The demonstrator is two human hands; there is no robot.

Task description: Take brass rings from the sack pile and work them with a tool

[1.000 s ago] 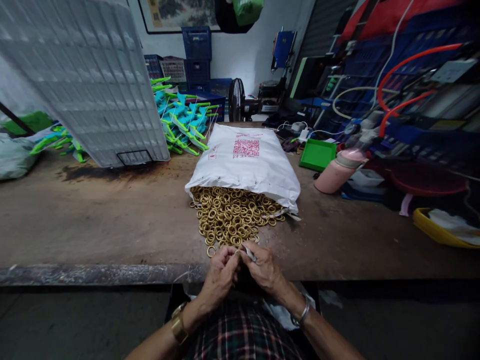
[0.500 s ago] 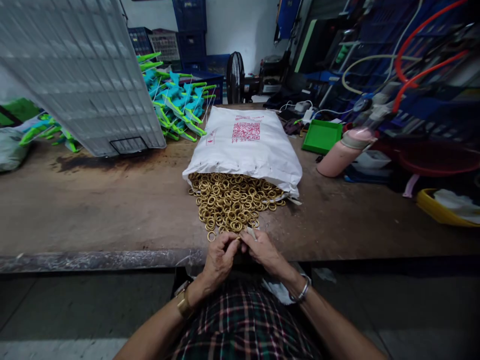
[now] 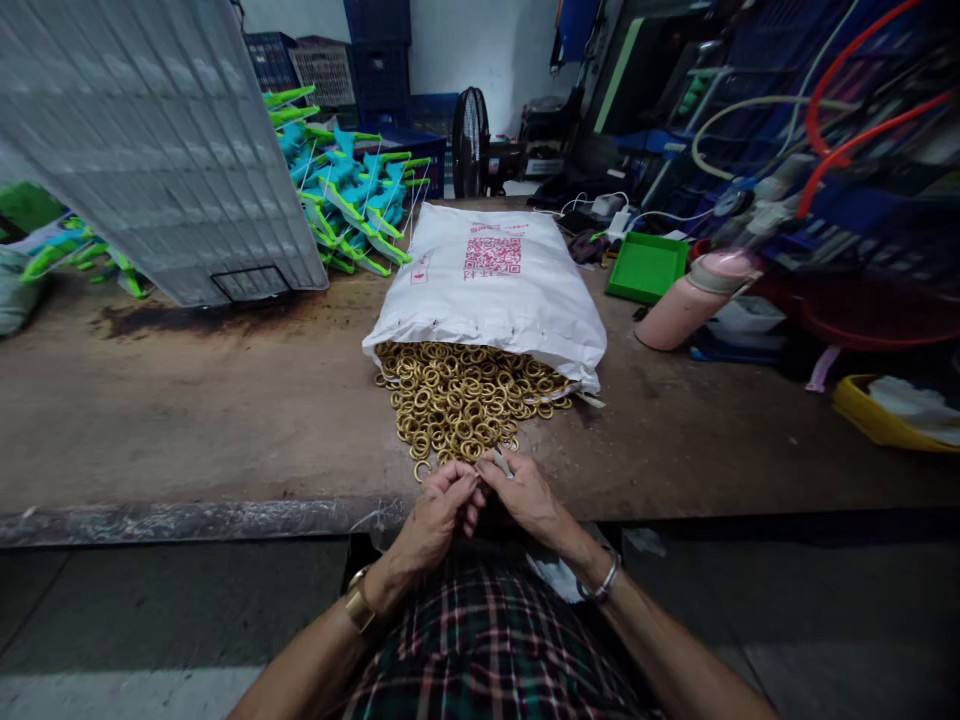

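Note:
A heap of gold-coloured rings [image 3: 442, 405] spills from the mouth of a white sack [image 3: 450, 300] with red print onto the wooden table. Just in front of the heap, at the table's edge, my two hands meet at the fingertips. My left hand [image 3: 441, 508] is closed in a pinch on a small gold ring, mostly hidden by the fingers. Closed as well, my right hand [image 3: 525, 498] grips a small flat pale-grey blade-like tool [image 3: 502, 463] that sticks out past the index finger. One loose ring [image 3: 422, 471] lies beside my left fingertips.
A tall whitish ribbed panel [image 3: 187, 150] leans at the left, with green and turquoise plastic parts [image 3: 352, 200] behind it. On the right are a green tray [image 3: 646, 268], a pink bottle-like container [image 3: 686, 305] with hoses nearby, and a yellow basin [image 3: 885, 415]. A fan [image 3: 470, 140] stands behind.
My left hand has turned slightly, and its lower fingers show more below the pinch. My right hand stays close to it with the blade-like tool. The view has shifted a little.

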